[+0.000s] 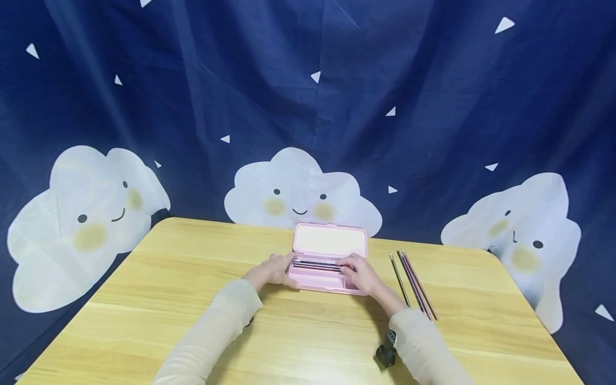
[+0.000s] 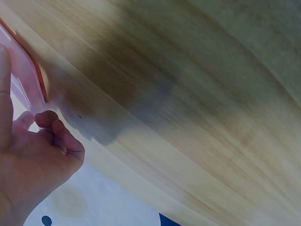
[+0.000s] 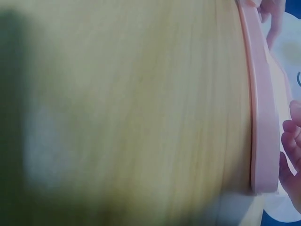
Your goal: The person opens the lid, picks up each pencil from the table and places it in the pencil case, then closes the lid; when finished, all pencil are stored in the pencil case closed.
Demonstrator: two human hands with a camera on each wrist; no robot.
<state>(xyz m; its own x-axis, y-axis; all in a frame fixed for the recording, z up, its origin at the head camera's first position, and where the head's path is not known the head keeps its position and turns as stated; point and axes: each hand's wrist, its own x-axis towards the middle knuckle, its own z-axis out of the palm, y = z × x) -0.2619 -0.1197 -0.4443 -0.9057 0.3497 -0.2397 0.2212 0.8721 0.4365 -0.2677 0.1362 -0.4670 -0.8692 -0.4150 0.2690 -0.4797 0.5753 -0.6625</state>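
An open pink pencil case [image 1: 315, 281] lies on the table, its lid [image 1: 331, 240] tipped up at the back. Several dark pencils [image 1: 315, 265] lie side by side lengthwise in its rear compartment. My left hand [image 1: 275, 269] grips the case's left end, thumb at the front corner and fingers farther back. Over the right part of the case, my right hand [image 1: 362, 275] pinches the right ends of the pencils with bent fingers and thumb. In the right wrist view the case's pink front wall [image 3: 264, 117] partly hides that hand [image 3: 292, 146].
Right of the case, several loose pencils [image 1: 417, 283] lie on the wooden table [image 1: 159, 299], partly behind my right forearm. A black wrist device [image 1: 386, 350] hangs at my right sleeve. A dark blue curtain [image 1: 269, 80] with printed clouds hangs behind the table.
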